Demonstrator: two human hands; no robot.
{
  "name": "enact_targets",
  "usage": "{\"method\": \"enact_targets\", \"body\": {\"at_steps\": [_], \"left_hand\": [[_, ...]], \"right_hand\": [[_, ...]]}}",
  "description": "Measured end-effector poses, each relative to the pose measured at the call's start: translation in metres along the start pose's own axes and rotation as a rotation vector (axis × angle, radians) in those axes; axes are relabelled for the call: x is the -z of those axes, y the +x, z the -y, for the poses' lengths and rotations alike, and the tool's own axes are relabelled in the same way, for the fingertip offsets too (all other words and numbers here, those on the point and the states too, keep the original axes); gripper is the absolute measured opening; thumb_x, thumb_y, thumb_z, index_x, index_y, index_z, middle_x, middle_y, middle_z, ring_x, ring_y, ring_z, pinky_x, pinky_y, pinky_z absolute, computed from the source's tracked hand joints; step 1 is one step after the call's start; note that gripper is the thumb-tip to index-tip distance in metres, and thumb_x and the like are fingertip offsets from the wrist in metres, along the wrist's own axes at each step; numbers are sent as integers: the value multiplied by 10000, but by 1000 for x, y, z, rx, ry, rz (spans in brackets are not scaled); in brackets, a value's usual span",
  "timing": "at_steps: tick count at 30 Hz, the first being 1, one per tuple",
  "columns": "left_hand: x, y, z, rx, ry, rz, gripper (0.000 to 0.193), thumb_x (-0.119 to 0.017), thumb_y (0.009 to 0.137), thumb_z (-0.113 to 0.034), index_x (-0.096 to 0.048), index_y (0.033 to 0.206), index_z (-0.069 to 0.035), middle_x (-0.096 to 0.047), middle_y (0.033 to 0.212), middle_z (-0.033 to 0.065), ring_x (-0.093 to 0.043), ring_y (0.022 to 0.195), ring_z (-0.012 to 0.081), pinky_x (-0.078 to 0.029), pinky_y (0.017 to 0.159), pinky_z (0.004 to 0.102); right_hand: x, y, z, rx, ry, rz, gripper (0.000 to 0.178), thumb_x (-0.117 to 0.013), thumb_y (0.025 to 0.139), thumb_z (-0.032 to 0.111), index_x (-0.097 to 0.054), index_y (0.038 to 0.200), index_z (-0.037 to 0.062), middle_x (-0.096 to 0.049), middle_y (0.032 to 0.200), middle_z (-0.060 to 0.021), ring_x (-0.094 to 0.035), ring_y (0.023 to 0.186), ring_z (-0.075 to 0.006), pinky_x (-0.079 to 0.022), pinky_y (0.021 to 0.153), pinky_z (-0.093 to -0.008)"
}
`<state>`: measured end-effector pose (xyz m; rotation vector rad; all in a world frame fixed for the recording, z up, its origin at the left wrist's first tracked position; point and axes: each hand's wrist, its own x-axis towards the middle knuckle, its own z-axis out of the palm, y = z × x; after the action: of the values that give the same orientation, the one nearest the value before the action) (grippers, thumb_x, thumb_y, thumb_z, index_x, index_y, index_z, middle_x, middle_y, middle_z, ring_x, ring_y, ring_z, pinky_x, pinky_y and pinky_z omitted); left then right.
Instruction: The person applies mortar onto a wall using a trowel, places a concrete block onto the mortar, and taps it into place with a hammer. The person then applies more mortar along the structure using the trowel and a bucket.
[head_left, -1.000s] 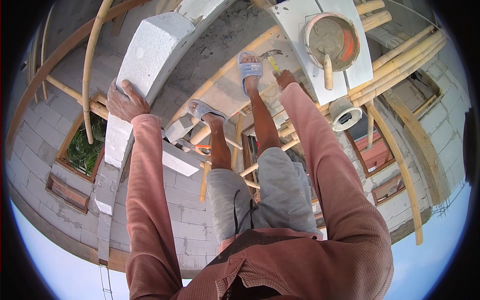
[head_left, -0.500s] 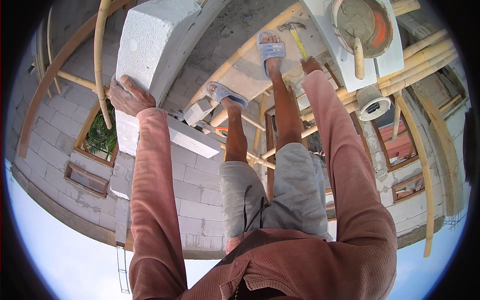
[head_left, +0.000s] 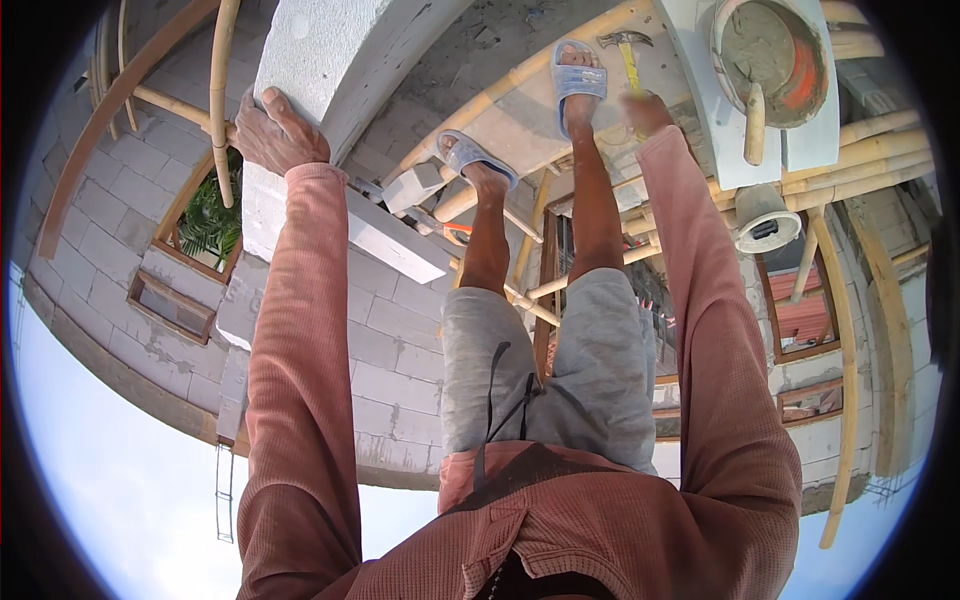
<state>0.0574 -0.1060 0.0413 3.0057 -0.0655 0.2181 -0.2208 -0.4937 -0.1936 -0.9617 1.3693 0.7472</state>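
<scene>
My left hand (head_left: 280, 132) rests on a long white lightweight concrete block (head_left: 318, 62) at the left. Its thumb is stretched along the block, and the other fingers lie over the left edge, partly hidden. To the right, my right hand (head_left: 648, 112), smeared by motion, is closed round the yellow handle of a claw hammer (head_left: 630, 62). The hammer head points away from me, over a board beside my right foot. Right of the hammer, a round bucket (head_left: 722, 82) of grey mortar sits on white slabs (head_left: 692, 60), with a wooden-handled trowel (head_left: 755, 125) in it.
I stand in sandals on a board (head_left: 520, 110) edged by bamboo poles (head_left: 545, 58). A white pail (head_left: 768, 222) hangs or stands below the slabs. A small block (head_left: 413, 186) lies near my left foot. Upright bamboo (head_left: 222, 100) stands beyond my left hand.
The view has shifted, so most things sit further right and higher. My right hand and the hammer have swung slightly, the handle now more upright. My left hand stays on the block.
</scene>
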Motion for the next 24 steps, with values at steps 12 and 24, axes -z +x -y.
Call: {"method": "enact_targets", "body": {"at_steps": [12,24], "left_hand": [[13,-5,-2,58,-154,-122,482,-408,1006,-423,-529,1316,-74,-526,1341,156,-402,1337,312,-193,1177,470],[115,-205,129,1190,-843,-173,545,-515,972,-355,-476,1375,11,-506,1296,229,-479,1239,354,-365,1085,412]], "right_hand": [[-33,-213,6,198,-950,-40,503,-526,989,490,-595,1154,19,-593,715,-95,-529,546,-208,-440,520,-401],[-203,-414,37,875,-1548,322,266,-522,1022,230,-537,1115,-19,-625,877,-287,-612,802,-469,-468,675,-473]]}}
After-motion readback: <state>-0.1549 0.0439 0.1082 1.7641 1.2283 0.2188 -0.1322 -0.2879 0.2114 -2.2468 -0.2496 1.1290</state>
